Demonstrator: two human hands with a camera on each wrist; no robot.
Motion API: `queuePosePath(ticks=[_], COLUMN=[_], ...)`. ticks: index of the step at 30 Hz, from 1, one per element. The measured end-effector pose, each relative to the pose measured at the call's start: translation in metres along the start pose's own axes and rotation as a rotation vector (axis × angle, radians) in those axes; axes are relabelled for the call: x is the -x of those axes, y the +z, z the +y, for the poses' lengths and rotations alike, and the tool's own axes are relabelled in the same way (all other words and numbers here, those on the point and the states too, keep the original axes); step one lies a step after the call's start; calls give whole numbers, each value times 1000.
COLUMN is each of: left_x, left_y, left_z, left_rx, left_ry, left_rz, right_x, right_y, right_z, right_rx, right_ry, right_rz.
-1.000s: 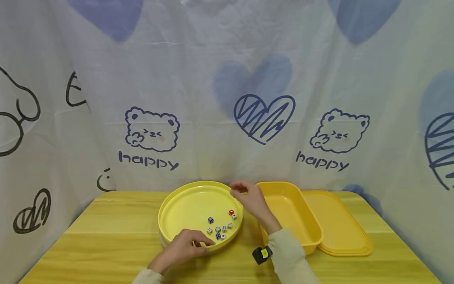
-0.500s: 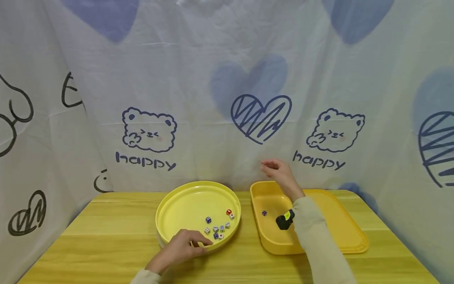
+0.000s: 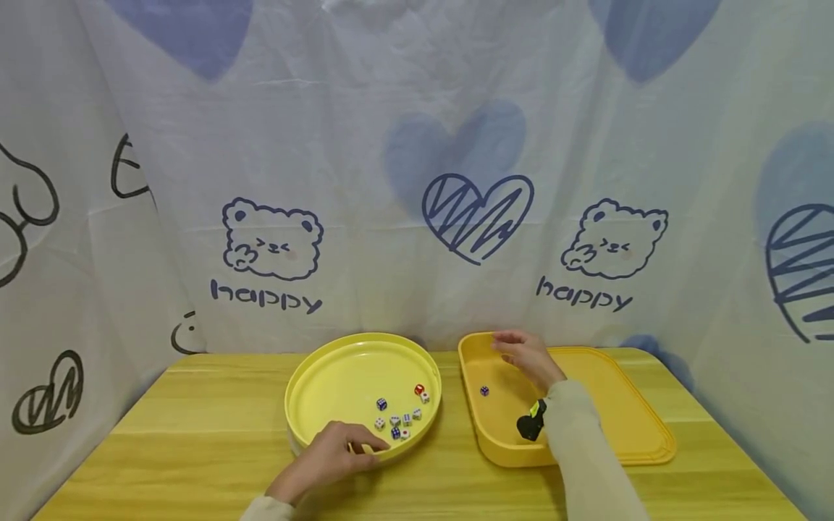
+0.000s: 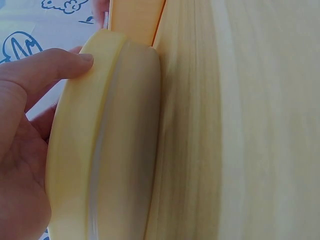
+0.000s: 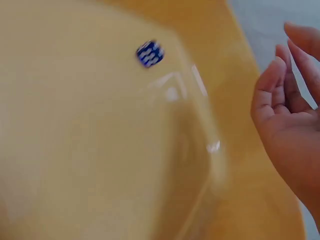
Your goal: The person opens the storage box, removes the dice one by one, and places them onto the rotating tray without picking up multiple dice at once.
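Note:
My left hand point(image 3: 335, 459) pinches the front rim of a round yellow tray point(image 3: 339, 362). In the left wrist view, the thumb point(image 4: 82, 62) presses the outer side of the rim and the other fingers lie behind it. Several small dice, white, blue and one red die point(image 3: 419, 390), lie in the tray's right front part. Over the back of an orange-yellow box point(image 3: 508, 454) is my right hand point(image 3: 531, 358), its fingers loosely bent, with nothing seen between them. One blue die point(image 5: 150, 53) lies on the box floor, apart from that hand.
A flat orange-yellow lid point(image 3: 625, 412) lies right of the box, partly behind the right sleeve point(image 3: 593, 441). A printed cloth point(image 3: 378, 282) hangs behind the wooden table point(image 3: 195, 434). A black wrist device point(image 3: 531, 425) hangs over the box.
From the tray's right edge, my right hand has moved right and up, then down over the box. The blue die in the box has come into view. My left hand stays on the rim.

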State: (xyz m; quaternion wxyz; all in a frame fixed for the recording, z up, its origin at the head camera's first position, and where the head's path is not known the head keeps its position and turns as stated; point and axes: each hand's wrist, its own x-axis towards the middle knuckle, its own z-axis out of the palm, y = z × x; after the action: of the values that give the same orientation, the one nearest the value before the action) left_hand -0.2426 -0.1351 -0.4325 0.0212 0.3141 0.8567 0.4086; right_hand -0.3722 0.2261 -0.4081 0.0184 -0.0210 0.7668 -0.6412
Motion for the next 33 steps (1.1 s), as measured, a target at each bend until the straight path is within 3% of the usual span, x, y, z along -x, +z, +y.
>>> queuePosePath(ticks=[9,15,24,33], left_x=[-1,-4,-6,-1], left_y=[0,3,3,2], left_z=[1,-1,1,0], left_rx=[-1,10,5,32], left_ry=[-2,10,16,38], left_rz=[-4,-11,-10,7], right_x=[1,2,6,4], right_y=[-3,-7,-9,3], right_z=[14,28,38,39], right_rx=[-43,32,51,150], right_ry=[30,51,33,13], right_rz=[-26,-97,-260,-248])
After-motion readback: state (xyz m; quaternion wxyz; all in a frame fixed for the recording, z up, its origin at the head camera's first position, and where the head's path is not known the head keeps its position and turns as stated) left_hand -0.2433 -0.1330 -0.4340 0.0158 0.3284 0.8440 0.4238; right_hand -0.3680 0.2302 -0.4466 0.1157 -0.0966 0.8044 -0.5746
